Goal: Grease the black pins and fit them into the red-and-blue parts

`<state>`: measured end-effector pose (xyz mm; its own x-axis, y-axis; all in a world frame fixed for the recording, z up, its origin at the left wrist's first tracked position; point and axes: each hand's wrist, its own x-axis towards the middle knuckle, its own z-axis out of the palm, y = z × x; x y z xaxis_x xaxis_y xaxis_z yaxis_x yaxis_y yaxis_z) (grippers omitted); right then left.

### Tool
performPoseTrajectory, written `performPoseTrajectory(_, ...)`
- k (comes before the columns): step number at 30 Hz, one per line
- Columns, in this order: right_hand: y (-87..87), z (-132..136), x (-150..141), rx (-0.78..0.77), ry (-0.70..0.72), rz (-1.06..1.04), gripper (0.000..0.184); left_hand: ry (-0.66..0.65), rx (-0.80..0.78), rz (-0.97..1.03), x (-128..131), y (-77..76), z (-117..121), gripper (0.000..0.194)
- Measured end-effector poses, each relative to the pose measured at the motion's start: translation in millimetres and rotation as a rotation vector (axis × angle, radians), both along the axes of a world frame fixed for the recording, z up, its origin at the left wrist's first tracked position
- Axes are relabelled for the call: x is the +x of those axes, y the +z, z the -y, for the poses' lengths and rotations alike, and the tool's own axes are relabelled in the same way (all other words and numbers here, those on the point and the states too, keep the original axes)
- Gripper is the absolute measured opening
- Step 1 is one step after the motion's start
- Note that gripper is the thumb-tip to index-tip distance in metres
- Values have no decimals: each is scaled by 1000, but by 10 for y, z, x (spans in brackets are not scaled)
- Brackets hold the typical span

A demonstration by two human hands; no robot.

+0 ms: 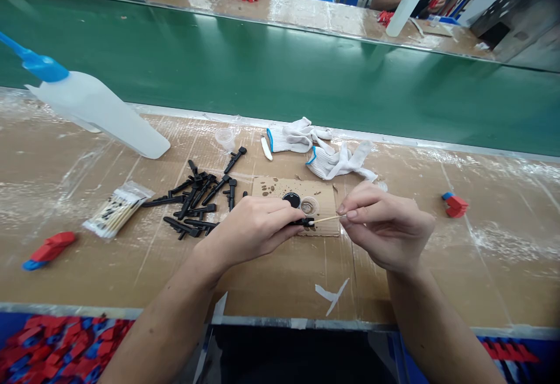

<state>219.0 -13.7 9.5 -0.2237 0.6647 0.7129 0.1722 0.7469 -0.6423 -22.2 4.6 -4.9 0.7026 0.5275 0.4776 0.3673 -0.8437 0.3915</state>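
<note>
My left hand [258,226] is closed on a small black plastic part [308,222], most of it hidden by the fingers. In my right hand [385,223] a thin cotton swab [328,218] is pinched, its white tip touching the black part or right beside it. Both hands are over a stained piece of cardboard [328,191]. Just behind the fingertips are a small round cup of black liquid [291,199] and a clear cup [310,206]. Several black toy-gun-shaped parts [201,191] lie in a loose pile left of my left hand.
A white squeeze bottle [100,110] and a bag of cotton swabs [118,209] are at left. White gloves [336,159] lie behind the cardboard. Red-blue pieces [455,204] rest at both sides; bins of them [61,343] stand below. Beyond the green belt [262,69], other people work.
</note>
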Motion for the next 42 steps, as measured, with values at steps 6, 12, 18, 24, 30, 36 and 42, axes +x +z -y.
performPoseTrajectory(6,-16,-8,15,4,-3,2,33,-7,-7,-2,5,-2,0,14)
performPoseTrajectory(12,4,-29,79,-27,-70,-77,28,5,-6,28,-34,27,-8,13)
performPoseTrajectory(18,-159,-177,151,-98,-94,61,21,210,-4,99,-279,76,-88,9)
performPoseTrajectory(24,-276,-262,130,-106,1,394,14,516,-4,221,-535,82,-162,7)
performPoseTrajectory(30,-193,-249,252,-186,62,518,9,775,62,343,-787,45,-253,8)
performPoseTrajectory(36,-126,-247,484,-350,11,438,9,747,-10,361,-799,47,-286,10)
performPoseTrajectory(42,-85,189,1610,-305,-918,98,50,792,-169,312,-699,48,-203,24)
